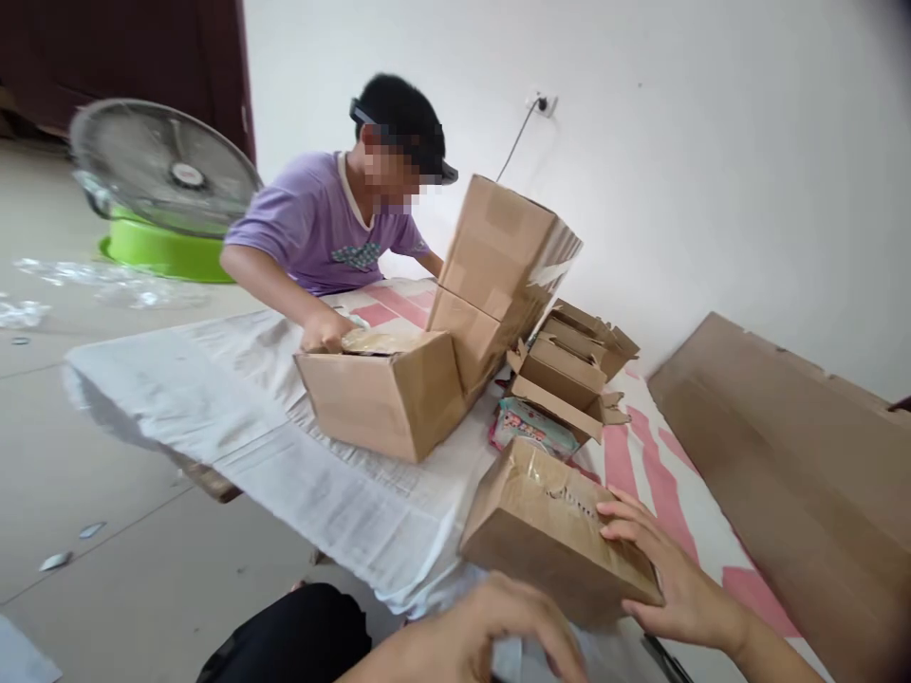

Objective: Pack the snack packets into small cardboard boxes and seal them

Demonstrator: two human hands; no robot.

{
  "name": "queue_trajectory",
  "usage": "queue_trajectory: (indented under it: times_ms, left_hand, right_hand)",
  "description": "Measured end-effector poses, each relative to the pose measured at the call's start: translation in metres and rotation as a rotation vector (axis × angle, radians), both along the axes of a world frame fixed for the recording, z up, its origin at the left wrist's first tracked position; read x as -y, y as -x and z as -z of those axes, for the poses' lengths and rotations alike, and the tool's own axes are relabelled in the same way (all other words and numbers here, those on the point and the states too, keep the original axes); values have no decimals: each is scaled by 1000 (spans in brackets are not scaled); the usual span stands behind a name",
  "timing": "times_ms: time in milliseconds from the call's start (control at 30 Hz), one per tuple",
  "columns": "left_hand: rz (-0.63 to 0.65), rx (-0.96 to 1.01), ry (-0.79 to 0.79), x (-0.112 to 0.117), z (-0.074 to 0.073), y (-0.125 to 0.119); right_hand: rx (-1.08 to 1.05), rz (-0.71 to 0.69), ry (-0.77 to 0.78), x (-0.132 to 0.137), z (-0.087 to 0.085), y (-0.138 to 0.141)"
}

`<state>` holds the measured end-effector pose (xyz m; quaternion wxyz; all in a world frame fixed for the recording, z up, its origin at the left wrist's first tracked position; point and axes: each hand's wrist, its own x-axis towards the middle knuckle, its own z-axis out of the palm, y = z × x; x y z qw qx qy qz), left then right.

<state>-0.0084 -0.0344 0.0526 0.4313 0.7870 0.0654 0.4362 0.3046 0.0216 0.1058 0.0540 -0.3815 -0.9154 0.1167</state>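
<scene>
A taped brown cardboard box lies at the table's near edge, with a jagged printed or torn line along its tape. My right hand grips its right end, fingers spread over the top and thumb against the near side. In front of the box, low in the view, is my left hand, blurred with bent fingers. Whether it holds anything is hidden. Below my right wrist lies a thin dark tool, partly out of view. Behind the box sits a teal and pink soft packet.
Across the table, a person in a purple shirt has one hand on another cardboard box. Taller stacked boxes lean beside it. Open cartons stand behind the packet. A large cardboard sheet is at right, a fan at left.
</scene>
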Motion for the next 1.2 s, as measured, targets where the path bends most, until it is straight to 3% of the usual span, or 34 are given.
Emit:
queue_trajectory:
  times_ms: [100,167,267,367,500,600,700,767,833,900,1033,1100,1200]
  left_hand:
    - [-460,219,-86,-14,0,6]
    - [-669,86,-208,-29,5,3]
    - [-682,-139,-263,-51,19,-9]
    - [-659,-143,-212,-64,30,-17]
    - [-672,-148,-182,-64,31,-19]
    - [-679,-149,-202,-59,28,-18]
    - [-708,-142,-225,-56,24,-19]
    - [-721,-132,-243,-53,21,-20]
    - [-708,-119,-256,-51,19,-20]
    - [-672,-105,-251,-50,17,-20]
    - [-635,-82,-171,-50,18,-19]
    - [-640,-79,-121,-51,21,-19]
    - [-645,-87,-100,-52,24,-20]
  right_hand:
    - [-14,81,22,23,7,-24]
    - [-32,108,19,31,10,-26]
    - [-60,115,-1,36,10,-23]
    - [-146,184,-43,44,17,-34]
    - [-353,481,-123,64,56,-79]
    - [-280,697,-14,82,93,-112]
    - [-111,685,62,95,117,-126]
    - [-63,663,58,98,122,-128]
    - [-78,685,25,94,118,-130]
    - [-121,722,-88,81,103,-132]
    - [-175,747,-501,47,42,-110]
    - [-148,630,-629,32,7,-78]
    - [-31,296,-677,16,-30,-13]
